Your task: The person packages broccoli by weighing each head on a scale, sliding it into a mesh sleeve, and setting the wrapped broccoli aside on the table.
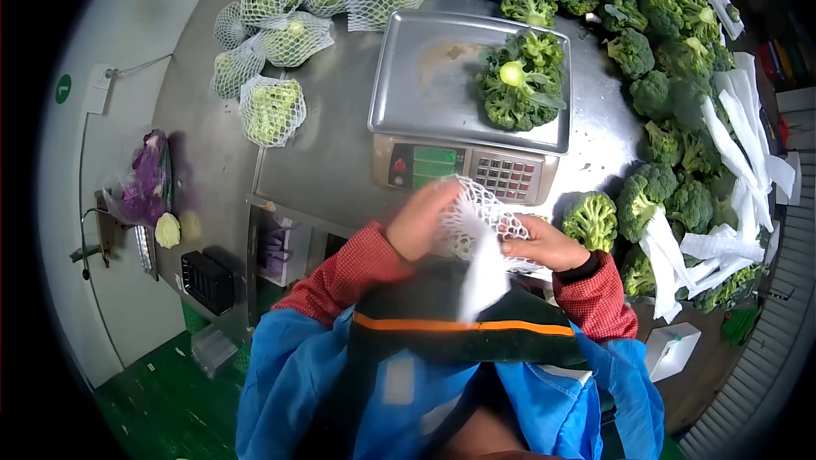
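Note:
A white foam net sleeve [478, 235] is stretched between my two hands in front of the scale. My left hand [422, 220] grips its left side, with the fingertips partly hidden by the mesh. On the other side, my right hand [546, 244] pinches the net between thumb and fingers. The sleeve's narrow, bunched end hangs toward my apron. Beyond my hands, broccoli [520, 82] rests stem-up on the right part of the steel tray [408, 90] of a digital scale [463, 167]. The scale's green display is lit; I cannot read its digits surely.
Several net-wrapped heads [272, 111] sit at the back left of the steel table [327, 171]. Loose broccoli [650, 94] is piled along the right, with more flattened white sleeves [744, 137] over it. A purple cabbage [149, 175] and a black crate [206, 281] are at left.

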A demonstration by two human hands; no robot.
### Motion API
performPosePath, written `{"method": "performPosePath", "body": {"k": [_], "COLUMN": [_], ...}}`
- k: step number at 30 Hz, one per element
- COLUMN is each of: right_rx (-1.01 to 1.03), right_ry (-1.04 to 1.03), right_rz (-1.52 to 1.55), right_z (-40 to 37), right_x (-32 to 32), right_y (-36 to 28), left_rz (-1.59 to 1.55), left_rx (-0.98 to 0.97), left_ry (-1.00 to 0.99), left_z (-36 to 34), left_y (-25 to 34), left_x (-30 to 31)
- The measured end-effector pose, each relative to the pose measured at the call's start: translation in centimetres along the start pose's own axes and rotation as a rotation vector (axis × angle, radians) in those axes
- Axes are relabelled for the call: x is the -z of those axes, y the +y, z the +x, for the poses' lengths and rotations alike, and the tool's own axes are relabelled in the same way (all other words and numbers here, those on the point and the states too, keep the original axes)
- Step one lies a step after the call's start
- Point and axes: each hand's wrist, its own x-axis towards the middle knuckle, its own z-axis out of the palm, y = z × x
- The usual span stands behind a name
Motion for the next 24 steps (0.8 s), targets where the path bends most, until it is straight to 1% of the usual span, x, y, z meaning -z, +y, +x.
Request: {"method": "performPosePath", "body": {"k": [1, 2, 4, 6, 7, 8, 10, 11, 12, 14, 15, 16, 17, 18, 20, 22, 23, 24], "right_rx": [-0.144, -0.122, -0.051, 0.125, 0.239, 0.353, 0.508, 0.537, 0.565, 0.456, 0.429, 0.399, 0.072, -0.247, -0.382, -0.172, -0.193, -0.217], "right_ry": [-0.008, 0.033, 0.320, 0.425, 0.494, 0.561, 0.694, 0.748, 0.805, 0.753, 0.776, 0.796, 0.650, 0.494, 0.419, 0.236, 0.300, 0.361], "right_rz": [-0.006, 0.014, -0.080, -0.275, -0.393, -0.512, -0.866, -0.944, -1.022, -1.080, -1.200, -1.319, -1.301, -1.257, -1.310, -1.039, -0.852, -0.662], "right_z": [0.0, 0.2, 0.7, 1.0, 1.2, 1.6, 2.7, 3.6, 4.6, 7.7, 9.6, 11.6, 13.3, 14.6, 15.2, 13.3, 12.0, 10.5], "right_x": [0.2, 0.9, 2.2, 4.2, 4.7, 5.0, 5.2, 5.4, 6.2, 9.9, 11.9, 13.9, 15.6, 16.8, 18.7, 19.9, 19.5, 18.9], "right_y": [-1.9, -2.4, -4.6, -9.0, -11.0, -13.1, -17.0, -19.2, -21.1, -23.9, -24.2, -23.9, -24.1, -23.9, -20.6, -18.2, -17.5, -16.8], "left_rz": [0.151, 0.109, 0.027, -0.316, -0.236, -0.145, 0.036, -0.008, -0.010, -0.010, 0.036, 0.102, 0.169, 0.222, 0.325, 0.221, 0.243, 0.268], "left_rx": [-0.052, -0.042, -0.020, 0.114, 0.028, 0.006, -0.040, -0.024, -0.070, -0.172, -0.219, -0.107, 0.006, 0.074, 0.215, 0.150, 0.176, 0.145], "left_ry": [-0.003, -0.020, -0.054, -0.063, -0.122, -0.089, -0.018, -0.024, -0.031, 0.156, 0.233, 0.228, 0.223, 0.236, 0.249, 0.228, 0.271, 0.285], "left_z": [0.1, 0.2, 0.3, 0.0, -0.6, 0.0, 1.7, 2.6, 3.5, 5.8, 6.8, 8.0, 9.4, 9.9, 11.1, 11.0, 11.4, 11.9], "left_y": [0.2, 0.5, 1.5, 2.6, 4.4, 4.8, 6.0, 7.1, 8.3, 10.3, 11.0, 11.3, 11.2, 11.0, 10.7, 9.7, 9.0, 8.2], "left_x": [0.2, 0.2, -0.5, -0.8, -2.7, -2.7, -2.6, -2.1, -2.3, -4.3, -5.1, -4.2, -2.4, -2.2, -1.9, -3.0, -2.3, -1.9]}}
